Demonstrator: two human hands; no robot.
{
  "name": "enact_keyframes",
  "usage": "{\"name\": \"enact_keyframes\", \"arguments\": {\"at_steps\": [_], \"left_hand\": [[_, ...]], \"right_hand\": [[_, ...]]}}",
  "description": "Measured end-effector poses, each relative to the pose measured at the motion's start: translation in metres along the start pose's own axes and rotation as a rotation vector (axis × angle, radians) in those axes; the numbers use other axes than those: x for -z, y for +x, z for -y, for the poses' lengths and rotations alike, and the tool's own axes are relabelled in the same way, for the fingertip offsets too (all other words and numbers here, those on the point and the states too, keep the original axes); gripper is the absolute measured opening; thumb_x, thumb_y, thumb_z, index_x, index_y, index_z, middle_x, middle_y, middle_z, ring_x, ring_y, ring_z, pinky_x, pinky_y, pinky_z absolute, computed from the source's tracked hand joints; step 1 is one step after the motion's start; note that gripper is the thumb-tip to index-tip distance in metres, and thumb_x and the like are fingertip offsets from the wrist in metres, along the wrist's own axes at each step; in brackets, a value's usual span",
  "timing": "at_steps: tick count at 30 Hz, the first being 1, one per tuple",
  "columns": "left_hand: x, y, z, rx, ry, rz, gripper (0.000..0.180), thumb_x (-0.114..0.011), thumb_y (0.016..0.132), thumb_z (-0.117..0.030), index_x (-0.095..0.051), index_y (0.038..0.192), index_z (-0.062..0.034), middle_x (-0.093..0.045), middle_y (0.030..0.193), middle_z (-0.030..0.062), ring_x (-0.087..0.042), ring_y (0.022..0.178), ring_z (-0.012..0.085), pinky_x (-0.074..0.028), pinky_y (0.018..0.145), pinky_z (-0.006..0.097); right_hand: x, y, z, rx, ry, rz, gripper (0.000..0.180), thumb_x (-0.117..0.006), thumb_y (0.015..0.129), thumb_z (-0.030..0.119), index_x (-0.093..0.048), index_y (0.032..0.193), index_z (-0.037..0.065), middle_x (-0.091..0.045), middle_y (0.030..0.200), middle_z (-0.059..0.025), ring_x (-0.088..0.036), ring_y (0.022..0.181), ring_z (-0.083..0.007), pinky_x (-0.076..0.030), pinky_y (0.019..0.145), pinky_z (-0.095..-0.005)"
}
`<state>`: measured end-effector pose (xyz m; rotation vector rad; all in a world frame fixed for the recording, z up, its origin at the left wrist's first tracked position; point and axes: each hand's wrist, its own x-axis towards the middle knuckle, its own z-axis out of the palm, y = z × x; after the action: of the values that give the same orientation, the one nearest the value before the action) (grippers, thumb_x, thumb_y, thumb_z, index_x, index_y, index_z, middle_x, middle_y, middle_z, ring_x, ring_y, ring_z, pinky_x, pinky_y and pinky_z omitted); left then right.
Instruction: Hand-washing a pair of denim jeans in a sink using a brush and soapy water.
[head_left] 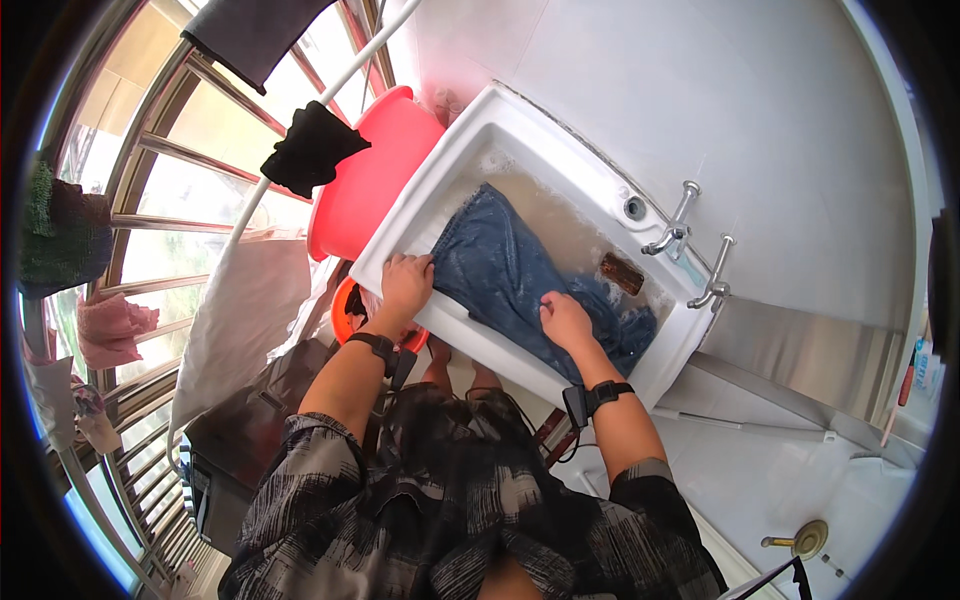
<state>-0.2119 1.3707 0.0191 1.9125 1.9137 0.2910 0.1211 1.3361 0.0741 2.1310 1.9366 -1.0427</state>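
A wet blue denim garment (505, 255) lies spread along the white sink (400, 222), partly in cloudy, foamy water. At the sink's near left corner my left hand (405, 287) is closed on the garment's edge, its fingers curled over the rim. My right hand (566, 320) is closed on the fabric near the sink's near side, farther right. The garment's right end is bunched up in the water. Beside that bunched part, a brown block-shaped brush or bar (622, 273) sits in the sink; its underside is hidden.
Two metal taps (680, 222) (714, 283) stand on the sink's right side. A large pink basin (375, 165) leans beside its left side, with an orange bucket (345, 322) below. A white pole (250, 205) carries a black cloth (315, 148). Window bars (190, 155) line the left.
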Motion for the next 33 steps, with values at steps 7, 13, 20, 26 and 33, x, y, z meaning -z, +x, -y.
{"name": "enact_keyframes", "arguments": {"at_steps": [7, 13, 20, 26, 33], "left_hand": [[0.014, -0.003, -0.027, -0.033, -0.063, -0.110, 0.017, -0.064, 0.090, -0.018, -0.076, 0.099, -0.0100, -0.070, 0.086, 0.0089, -0.063, 0.096, 0.0310, -0.047, 0.090, 0.045], [0.006, -0.004, -0.017, -0.009, -0.049, -0.146, 0.020, -0.064, 0.090, -0.026, -0.077, 0.096, -0.0112, -0.071, 0.084, 0.0051, -0.064, 0.095, 0.0255, -0.047, 0.089, 0.040], [0.005, -0.006, -0.013, 0.011, 0.040, -0.085, 0.021, -0.066, 0.089, -0.029, -0.077, 0.094, -0.0125, -0.070, 0.085, 0.0041, -0.062, 0.095, 0.0235, -0.045, 0.088, 0.039], [0.005, -0.002, -0.023, 0.046, 0.042, -0.011, 0.019, -0.068, 0.086, -0.026, -0.076, 0.098, -0.0139, -0.070, 0.091, 0.0046, -0.061, 0.101, 0.0254, -0.044, 0.094, 0.041], [0.014, -0.004, -0.023, -0.021, 0.020, -0.092, 0.022, -0.069, 0.086, -0.027, -0.074, 0.104, -0.0165, -0.067, 0.101, 0.0020, -0.061, 0.101, 0.0233, -0.046, 0.088, 0.040]], "right_hand": [[-0.029, 0.101, 0.041, 0.045, 0.136, -0.089, 0.027, -0.065, 0.095, 0.027, -0.069, 0.116, 0.010, -0.071, 0.110, -0.0155, -0.068, 0.105, -0.0356, -0.054, 0.091, -0.0453], [-0.040, 0.145, 0.069, -0.234, 0.092, -0.310, 0.025, -0.066, 0.097, 0.029, -0.071, 0.101, 0.005, -0.074, 0.099, -0.0181, -0.070, 0.097, -0.0393, -0.054, 0.087, -0.0476], [-0.032, 0.134, 0.045, -0.104, 0.125, -0.315, 0.023, -0.066, 0.097, 0.026, -0.068, 0.103, 0.004, -0.072, 0.109, -0.0200, -0.068, 0.102, -0.0401, -0.053, 0.085, -0.0478], [-0.028, 0.145, 0.005, -0.180, -0.187, 0.011, 0.025, -0.064, 0.098, 0.024, -0.064, 0.114, 0.005, -0.068, 0.109, -0.0183, -0.066, 0.103, -0.0391, -0.052, 0.090, -0.0476], [0.001, 0.105, -0.048, -0.042, -0.248, -0.571, 0.047, -0.068, 0.089, 0.020, -0.057, 0.133, 0.008, -0.057, 0.138, -0.0233, -0.055, 0.127, -0.0428, -0.048, 0.099, -0.0512]]}}
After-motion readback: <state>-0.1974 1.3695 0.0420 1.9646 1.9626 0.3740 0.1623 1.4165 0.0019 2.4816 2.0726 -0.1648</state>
